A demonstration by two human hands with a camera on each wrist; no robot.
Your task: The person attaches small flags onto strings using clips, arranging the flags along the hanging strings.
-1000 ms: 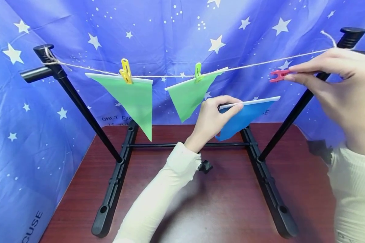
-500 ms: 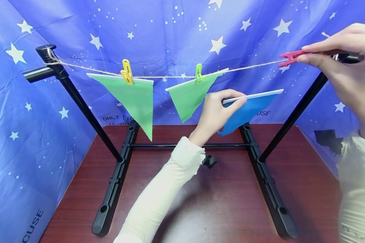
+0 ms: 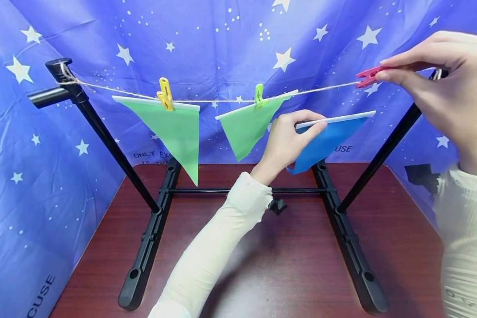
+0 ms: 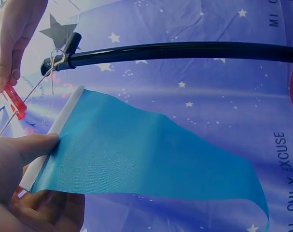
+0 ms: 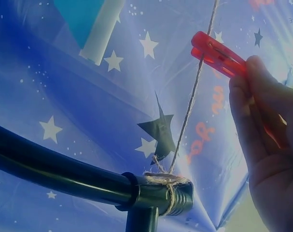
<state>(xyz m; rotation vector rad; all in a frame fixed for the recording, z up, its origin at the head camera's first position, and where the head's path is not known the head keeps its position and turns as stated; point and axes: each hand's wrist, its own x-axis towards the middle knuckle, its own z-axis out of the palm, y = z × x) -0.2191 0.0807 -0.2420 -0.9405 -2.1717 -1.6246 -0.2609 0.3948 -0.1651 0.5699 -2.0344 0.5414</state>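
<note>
My left hand (image 3: 288, 137) pinches the white top edge of a blue triangular pennant (image 3: 327, 139) between thumb and fingers, just below the string. In the left wrist view the pennant (image 4: 132, 150) hangs out with its tip curled. My right hand (image 3: 445, 84) pinches a pinkish-red clothespin (image 3: 369, 77) by its handle end. The nose of the clothespin (image 5: 218, 54) meets the string (image 5: 190, 108) in the right wrist view; whether it bites on it I cannot tell. Pennant and string are apart.
A green pennant (image 3: 175, 132) hangs from a yellow clothespin (image 3: 164, 93), another green pennant (image 3: 248, 128) from a green clothespin (image 3: 259, 95). Black posts (image 3: 115, 150) of a stand carry the string. Beneath is a reddish-brown table (image 3: 286, 265); a blue star-patterned curtain (image 3: 218, 39) hangs behind.
My left hand has lifted the blue pennant up and slightly right, closer to the string. The clothespin in my right hand has risen to the string, shifting right and then slightly back left.
</note>
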